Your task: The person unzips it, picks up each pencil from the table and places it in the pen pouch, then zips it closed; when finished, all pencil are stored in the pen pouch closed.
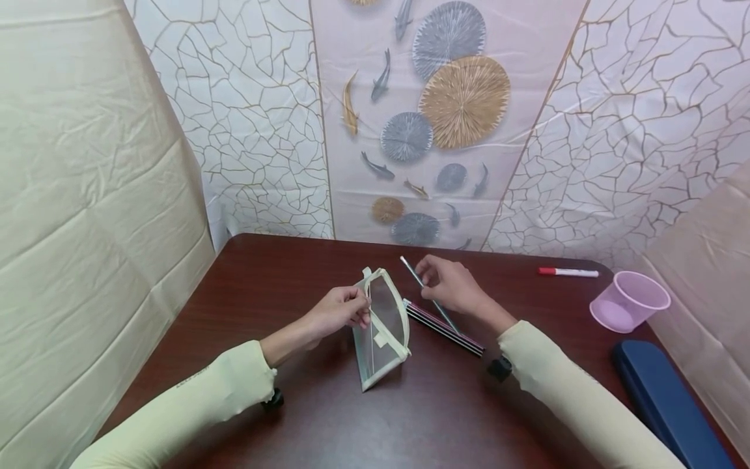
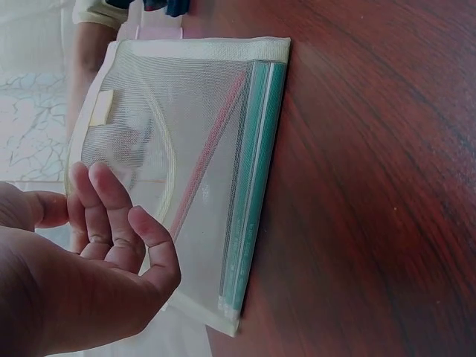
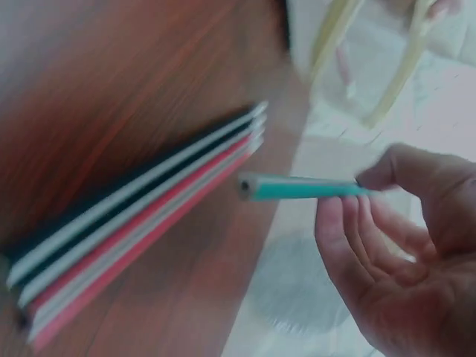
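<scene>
Our right hand [image 1: 451, 285] pinches a teal pencil [image 3: 305, 187] between thumb and fingers [image 3: 349, 223], holding it off the table just right of frame centre in the head view. Its long axis runs from lower right up to upper left, with the free end toward the mesh pouch [image 1: 383, 329]. Our left hand [image 1: 340, 311] pinches the pouch's cream rim at centre frame and holds it standing on its lower edge, mouth upward and agape. In the left wrist view two teal pencils and a red one already lie inside, along the bottom seam. The pouch sits just left of the held pencil, so the right hand is the nearer one to the opening. Below the right hand, a row of pencils [image 1: 443, 327] lies flat on the dark wooden table [image 1: 281, 273], parallel and touching. Further right lie a red-capped marker [image 1: 568, 271], a tilted pink cup [image 1: 628, 302] and a blue case [image 1: 668, 404]. Patterned sheets hang behind the table.
</scene>
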`<state>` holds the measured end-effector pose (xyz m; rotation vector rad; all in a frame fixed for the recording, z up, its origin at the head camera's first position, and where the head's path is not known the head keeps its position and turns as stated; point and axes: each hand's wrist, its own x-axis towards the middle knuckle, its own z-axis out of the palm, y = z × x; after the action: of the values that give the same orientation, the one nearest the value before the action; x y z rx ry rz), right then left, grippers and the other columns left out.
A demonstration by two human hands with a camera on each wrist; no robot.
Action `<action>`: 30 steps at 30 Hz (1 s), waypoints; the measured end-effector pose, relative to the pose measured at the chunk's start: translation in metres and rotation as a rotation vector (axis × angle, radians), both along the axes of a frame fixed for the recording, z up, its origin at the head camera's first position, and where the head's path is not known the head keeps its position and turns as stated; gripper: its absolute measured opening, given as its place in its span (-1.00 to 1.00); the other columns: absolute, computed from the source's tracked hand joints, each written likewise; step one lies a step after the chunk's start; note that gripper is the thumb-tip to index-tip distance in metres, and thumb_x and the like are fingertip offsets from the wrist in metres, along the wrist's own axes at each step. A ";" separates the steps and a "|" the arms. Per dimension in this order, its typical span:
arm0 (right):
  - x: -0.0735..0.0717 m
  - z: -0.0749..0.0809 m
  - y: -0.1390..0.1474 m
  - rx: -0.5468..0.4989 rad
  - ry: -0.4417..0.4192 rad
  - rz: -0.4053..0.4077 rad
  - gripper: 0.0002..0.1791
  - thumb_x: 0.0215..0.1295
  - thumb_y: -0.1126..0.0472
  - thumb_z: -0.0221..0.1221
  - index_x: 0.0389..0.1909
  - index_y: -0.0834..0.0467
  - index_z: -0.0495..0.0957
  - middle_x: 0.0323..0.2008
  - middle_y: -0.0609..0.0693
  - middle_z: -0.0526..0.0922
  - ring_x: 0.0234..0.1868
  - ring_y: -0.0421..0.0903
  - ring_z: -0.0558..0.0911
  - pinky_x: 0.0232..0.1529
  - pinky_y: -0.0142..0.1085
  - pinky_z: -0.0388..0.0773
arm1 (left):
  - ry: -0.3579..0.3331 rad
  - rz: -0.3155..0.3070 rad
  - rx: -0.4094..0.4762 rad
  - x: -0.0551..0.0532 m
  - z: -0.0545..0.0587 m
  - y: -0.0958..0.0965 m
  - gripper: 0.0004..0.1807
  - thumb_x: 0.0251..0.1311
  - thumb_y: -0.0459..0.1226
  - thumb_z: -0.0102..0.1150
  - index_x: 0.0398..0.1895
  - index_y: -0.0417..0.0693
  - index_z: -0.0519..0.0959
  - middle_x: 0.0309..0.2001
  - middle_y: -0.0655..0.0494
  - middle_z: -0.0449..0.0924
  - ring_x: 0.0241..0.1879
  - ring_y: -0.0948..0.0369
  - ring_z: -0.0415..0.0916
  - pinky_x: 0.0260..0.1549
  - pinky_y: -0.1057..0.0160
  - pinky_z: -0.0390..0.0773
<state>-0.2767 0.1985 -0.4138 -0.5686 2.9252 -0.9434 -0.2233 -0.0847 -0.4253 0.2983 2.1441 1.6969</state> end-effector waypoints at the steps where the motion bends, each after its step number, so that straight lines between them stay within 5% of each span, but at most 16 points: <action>1: 0.002 0.003 -0.005 -0.050 0.009 -0.013 -0.62 0.17 0.29 0.37 0.03 0.06 0.60 -0.27 -0.05 0.71 -0.32 -0.14 0.67 -0.33 -0.23 0.63 | 0.001 -0.001 0.002 0.000 0.000 0.000 -0.76 0.54 -0.24 -0.01 -0.23 -0.18 0.59 -0.39 0.11 0.68 -0.36 0.23 0.69 -0.02 0.01 0.72; 8: 0.018 0.012 -0.033 -0.468 -0.051 -0.101 -0.45 0.21 0.41 0.25 0.25 0.11 0.51 -0.23 0.11 0.65 -0.32 -0.11 0.69 -0.37 0.00 0.77 | 0.002 -0.008 0.003 0.003 0.002 0.000 -0.77 0.54 -0.24 -0.01 -0.22 -0.17 0.59 -0.38 0.11 0.68 -0.35 0.23 0.70 -0.02 0.03 0.72; 14: 0.028 0.009 -0.047 -0.684 -0.181 -0.137 -0.39 0.25 0.47 0.20 0.35 0.21 0.40 -0.25 0.10 0.59 -0.36 -0.05 0.66 -0.34 0.03 0.76 | 0.006 -0.008 0.004 0.002 -0.001 0.000 -0.77 0.53 -0.24 0.00 -0.23 -0.17 0.59 -0.39 0.11 0.68 -0.36 0.24 0.70 0.00 -0.02 0.70; 24: 0.031 0.011 -0.054 -0.741 -0.085 -0.275 -0.42 0.18 0.43 0.19 0.26 0.10 0.45 -0.25 0.00 0.59 -0.34 -0.11 0.66 -0.47 -0.32 0.65 | 0.007 -0.012 0.012 0.002 -0.003 0.000 -0.77 0.53 -0.24 0.01 -0.23 -0.20 0.58 -0.40 0.13 0.68 -0.37 0.25 0.69 0.00 0.00 0.70; 30: 0.041 0.004 -0.062 -0.779 -0.186 -0.203 -0.42 0.23 0.51 0.18 0.29 0.20 0.41 -0.25 0.06 0.59 -0.34 -0.11 0.66 -0.29 0.04 0.79 | 0.005 -0.015 0.014 0.002 -0.004 0.001 -0.77 0.52 -0.23 0.01 -0.25 -0.17 0.58 -0.42 0.14 0.69 -0.38 0.26 0.69 -0.04 0.04 0.71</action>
<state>-0.2362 0.1366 -0.4097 -0.1581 2.3975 -2.0443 -0.2213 -0.0833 -0.4288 0.3223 2.1291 1.7055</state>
